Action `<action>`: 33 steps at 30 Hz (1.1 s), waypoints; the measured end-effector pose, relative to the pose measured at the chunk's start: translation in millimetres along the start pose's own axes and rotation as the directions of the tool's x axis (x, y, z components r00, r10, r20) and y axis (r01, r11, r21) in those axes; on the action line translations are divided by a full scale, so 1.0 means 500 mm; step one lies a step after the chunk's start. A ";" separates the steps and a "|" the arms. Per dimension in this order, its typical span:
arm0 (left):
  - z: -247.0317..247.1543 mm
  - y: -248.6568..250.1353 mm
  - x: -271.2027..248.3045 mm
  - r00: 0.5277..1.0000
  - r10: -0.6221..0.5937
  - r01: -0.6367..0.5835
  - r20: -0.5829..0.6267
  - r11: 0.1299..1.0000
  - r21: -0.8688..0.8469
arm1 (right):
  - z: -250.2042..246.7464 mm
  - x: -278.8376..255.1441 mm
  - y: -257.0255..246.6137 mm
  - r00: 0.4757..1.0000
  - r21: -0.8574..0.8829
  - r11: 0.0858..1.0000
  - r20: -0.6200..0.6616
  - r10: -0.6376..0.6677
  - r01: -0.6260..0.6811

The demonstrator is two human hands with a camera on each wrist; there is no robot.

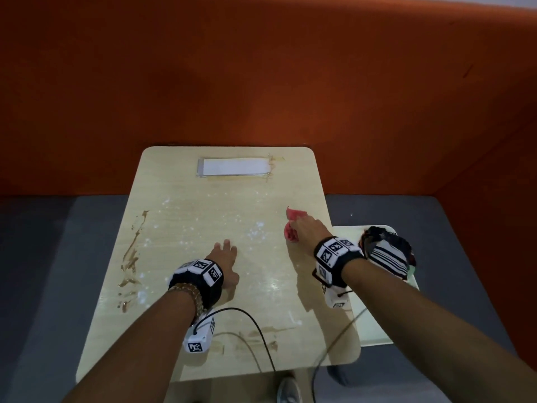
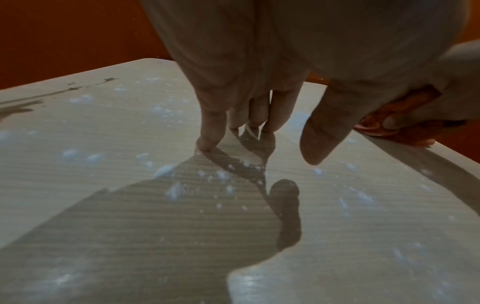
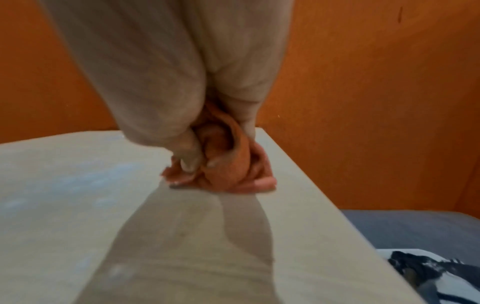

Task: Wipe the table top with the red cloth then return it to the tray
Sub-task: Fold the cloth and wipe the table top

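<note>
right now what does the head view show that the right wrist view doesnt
Only the head view shows the left hand resting with straight fingers on the table top, the brown smears along its left side and the white strip near the far edge.

Only the right wrist view shows the grip up close: fingertips curled into the bunched cloth.

Both show the right hand holding the red cloth on the table top by its right edge, and the striped cloth on the tray.
</note>
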State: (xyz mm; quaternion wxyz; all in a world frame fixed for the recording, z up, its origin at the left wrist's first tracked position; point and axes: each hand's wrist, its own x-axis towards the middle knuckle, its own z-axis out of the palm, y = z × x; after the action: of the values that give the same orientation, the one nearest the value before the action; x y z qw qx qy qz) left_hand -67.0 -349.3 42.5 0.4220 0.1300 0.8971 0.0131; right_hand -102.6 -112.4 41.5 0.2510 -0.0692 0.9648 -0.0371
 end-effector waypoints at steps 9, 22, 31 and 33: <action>0.000 0.003 0.002 1.000 0.005 -0.005 0.020 1.000 0.010 | -0.060 0.178 0.055 0.996 0.222 0.973 -0.059 0.074 -0.059; 0.003 0.003 0.003 1.000 0.004 -0.004 0.028 1.000 -0.018 | -0.010 0.022 0.001 0.995 -0.212 0.972 0.014 -0.097 0.098; 0.001 0.009 0.000 0.999 -0.017 0.017 0.052 1.000 0.008 | -0.064 0.158 0.051 0.999 0.269 0.963 -0.004 0.035 -0.033; 0.003 0.009 0.001 0.999 -0.015 0.014 0.048 1.000 0.012 | -0.052 0.202 0.084 0.997 0.408 0.912 -0.039 0.067 -0.046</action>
State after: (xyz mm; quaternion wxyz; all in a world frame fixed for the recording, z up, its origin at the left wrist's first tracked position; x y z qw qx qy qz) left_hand -65.3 -345.1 41.9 0.4426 0.1263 0.8878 0.0016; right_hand -207.6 -85.4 11.3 0.2358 0.0134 0.9437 -0.2315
